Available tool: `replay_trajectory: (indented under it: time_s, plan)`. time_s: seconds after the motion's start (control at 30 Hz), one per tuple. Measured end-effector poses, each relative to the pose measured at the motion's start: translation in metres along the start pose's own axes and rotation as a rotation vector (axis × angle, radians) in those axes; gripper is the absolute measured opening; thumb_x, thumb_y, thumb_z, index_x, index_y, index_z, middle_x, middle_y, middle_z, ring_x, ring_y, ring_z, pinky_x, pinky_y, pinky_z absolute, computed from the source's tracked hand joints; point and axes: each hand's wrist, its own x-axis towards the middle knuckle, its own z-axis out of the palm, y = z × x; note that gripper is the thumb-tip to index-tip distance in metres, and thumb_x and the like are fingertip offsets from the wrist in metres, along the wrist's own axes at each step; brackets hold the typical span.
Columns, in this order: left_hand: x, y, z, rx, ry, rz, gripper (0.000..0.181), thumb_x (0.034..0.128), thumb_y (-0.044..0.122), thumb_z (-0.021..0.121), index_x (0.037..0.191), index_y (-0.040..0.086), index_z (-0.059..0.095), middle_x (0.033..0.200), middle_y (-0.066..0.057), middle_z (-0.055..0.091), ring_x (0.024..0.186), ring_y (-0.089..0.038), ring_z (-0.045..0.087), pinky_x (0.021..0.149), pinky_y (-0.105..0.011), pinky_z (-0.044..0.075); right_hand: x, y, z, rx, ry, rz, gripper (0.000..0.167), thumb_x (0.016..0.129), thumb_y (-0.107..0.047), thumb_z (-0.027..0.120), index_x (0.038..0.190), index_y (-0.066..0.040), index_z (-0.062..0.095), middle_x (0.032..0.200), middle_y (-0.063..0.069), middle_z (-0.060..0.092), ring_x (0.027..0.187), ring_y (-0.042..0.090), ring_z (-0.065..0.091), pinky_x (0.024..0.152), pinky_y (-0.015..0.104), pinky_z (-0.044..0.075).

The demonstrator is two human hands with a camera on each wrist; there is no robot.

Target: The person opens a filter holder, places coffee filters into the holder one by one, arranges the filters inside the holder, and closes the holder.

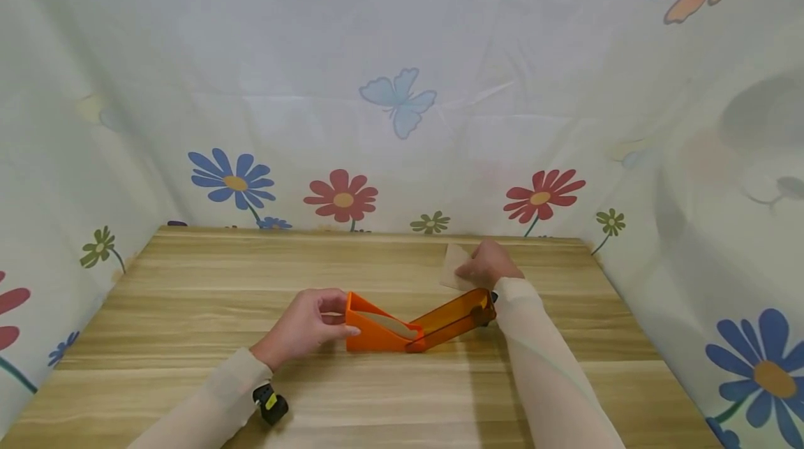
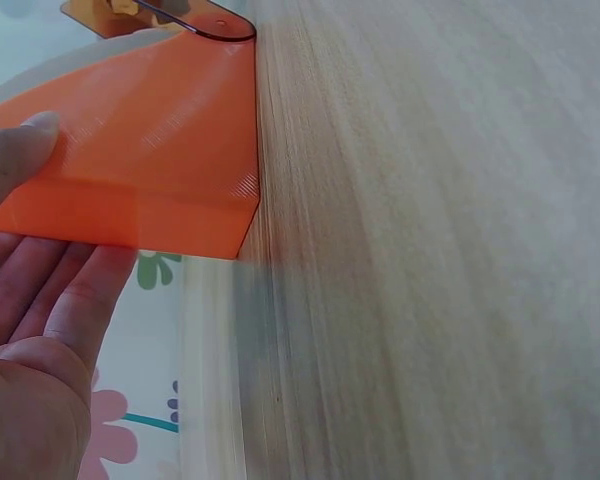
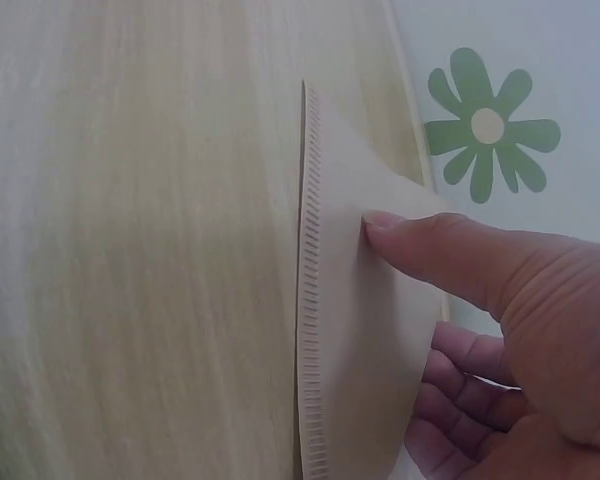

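An orange coffee filter holder (image 1: 377, 343) stands on the table, its see-through amber lid (image 1: 453, 318) swung out to the right. Inside it, the edge of tan filter paper (image 1: 391, 324) shows. My left hand (image 1: 308, 323) grips the holder's left end, with the thumb on the orange side wall (image 2: 150, 140) and the fingers at the end face. Beyond the lid, my right hand (image 1: 491, 265) pinches a tan paper coffee filter (image 1: 451, 269). In the right wrist view, the thumb lies on the filter's face (image 3: 355, 330), and its crimped seam is visible; the fingers are behind the paper.
The wood-grain table (image 1: 251, 260) runs back to a pale curtain (image 1: 283, 100) printed with flowers and butterflies, which also hangs at both sides. A black strap piece with a yellow mark (image 1: 271, 403) sits at the left wrist. A small dark purple patch (image 1: 178, 223) shows at the back left corner.
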Motion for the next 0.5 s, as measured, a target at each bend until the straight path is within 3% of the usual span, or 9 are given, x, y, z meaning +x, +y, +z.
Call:
replay_trajectory:
  time_s: [0.3, 0.5]
  plan:
    - [-0.0005, 0.002, 0.0002, 0.01, -0.001, 0.002, 0.04, 0.0825, 0.024, 0.087, 0.119, 0.014, 0.074, 0.119, -0.006, 0.074, 0.108, -0.024, 0.074, 0.09, -0.03, 0.062, 0.0008, 0.0039, 0.0027, 0.012, 0.002, -0.016, 0.026, 0.086, -0.03, 0.083, 0.075, -0.007, 0.076, 0.061, 0.002, 0.05, 0.059, 0.023, 0.052, 0.049, 0.029, 0.041]
    - [-0.0002, 0.0021, 0.0006, 0.004, -0.001, -0.004, 0.04, 0.0821, 0.023, 0.088, 0.119, 0.013, 0.074, 0.119, -0.007, 0.074, 0.108, -0.024, 0.074, 0.09, -0.03, 0.062, 0.003, 0.0058, 0.0035, 0.019, 0.004, -0.032, 0.023, 0.088, -0.028, 0.082, 0.08, -0.008, 0.076, 0.068, 0.004, 0.056, 0.066, 0.024, 0.055, 0.053, 0.029, 0.044]
